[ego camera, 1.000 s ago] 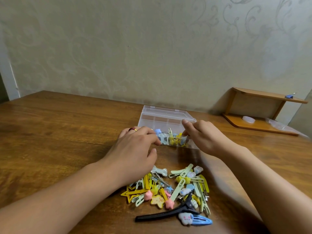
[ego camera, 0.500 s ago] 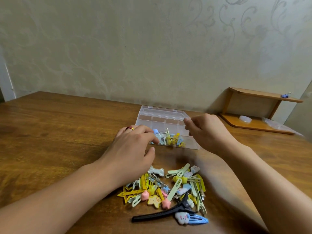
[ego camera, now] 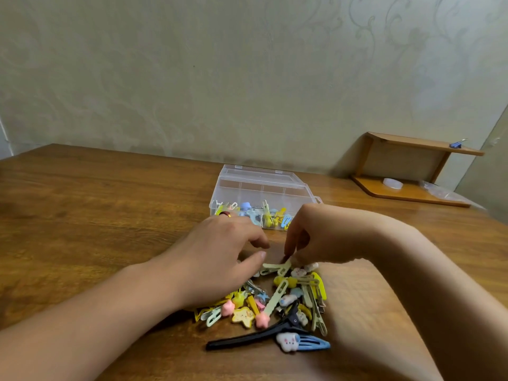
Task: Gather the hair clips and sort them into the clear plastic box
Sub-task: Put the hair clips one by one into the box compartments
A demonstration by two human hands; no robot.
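Fingers of the right hand [ego camera: 313, 237] curl down onto a pale green clip [ego camera: 277, 268] atop the clip pile [ego camera: 275, 301]; whether they grip it is unclear. Left hand [ego camera: 220, 251] hovers relaxed, empty. Risk: interlocked neighbours may lift and scatter short of the clear plastic box [ego camera: 264, 196].

Two hands [ego camera: 220, 251], one clear plastic box [ego camera: 264, 188], one heap of hair clips [ego camera: 277, 301], one shelf [ego camera: 412, 171].

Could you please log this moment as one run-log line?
phase: picking from clip pile | left hand: over pile, fingers loose | right hand: fingers reaching a pale green clip | clear plastic box: open, partly filled
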